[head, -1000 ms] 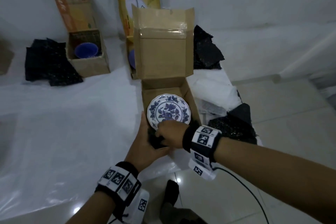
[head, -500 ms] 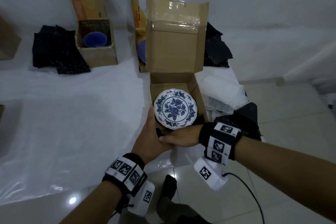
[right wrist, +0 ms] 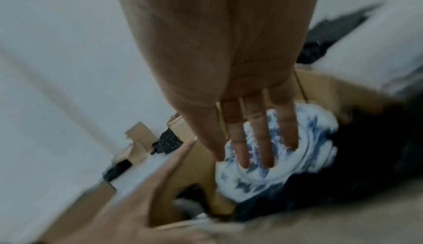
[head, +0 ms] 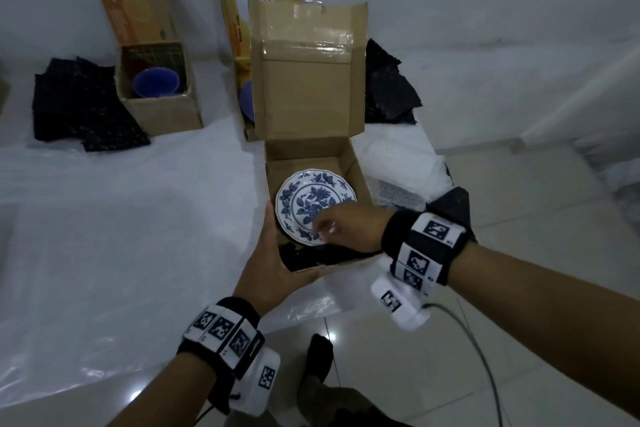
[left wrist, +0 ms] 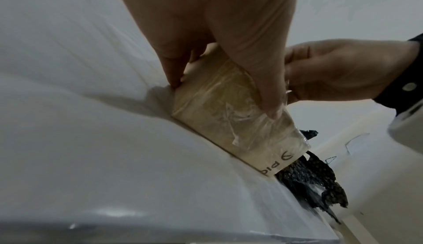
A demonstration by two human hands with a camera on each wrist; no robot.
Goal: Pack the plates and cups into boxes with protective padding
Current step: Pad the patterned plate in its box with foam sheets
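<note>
Bracing the near left corner of the open brown cardboard box, the left hand lies flat against its outer wall, fingers straight, thumb along the taped front face; nothing gripped. The right hand reaches across from the right, its grip open, extended fingers spread over the blue-and-white floral ceramic plate; contact cannot be told. The plate lies tilted inside the box on black bubble-wrap padding. Left wrist view: the tape on the box's front face shows partial letters, "pid". The box stands on a white plastic sheet.
</note>
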